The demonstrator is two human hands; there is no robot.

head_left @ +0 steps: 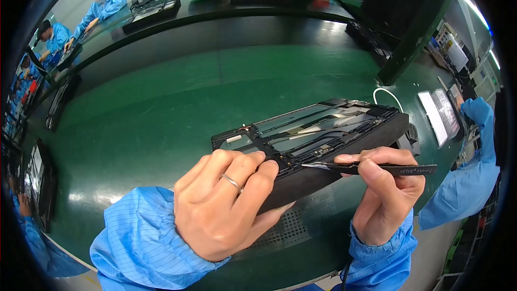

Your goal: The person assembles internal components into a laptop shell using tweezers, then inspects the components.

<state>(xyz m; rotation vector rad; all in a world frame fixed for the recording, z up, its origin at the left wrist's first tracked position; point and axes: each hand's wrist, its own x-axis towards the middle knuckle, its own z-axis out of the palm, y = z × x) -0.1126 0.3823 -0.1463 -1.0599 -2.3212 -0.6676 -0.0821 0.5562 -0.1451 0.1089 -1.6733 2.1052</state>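
A thick black tray or stack [334, 174] is tilted in front of me, with an opened electronic device on top: dark panels, flat ribbon cables [323, 125] and small circuit parts. My left hand [226, 196], a ring on one finger, clasps its near left end, fingers over the upper edge and thumb below. Pinched between thumb and fingers of my right hand [385, 188] is a pair of black tweezers [401, 170]. Their silvery tips point left, at the device's near edge beside my left fingertips. Whether the tips touch a part, I cannot tell.
The work surface is a green bench [161, 108], with a perforated patch [285, 230] below the device. A white cable [389, 92] loops behind it. Black trays [40, 183] stand at the left. Co-workers in blue [110, 2] sit along the line; one blue sleeve [463, 188] is close on my right.
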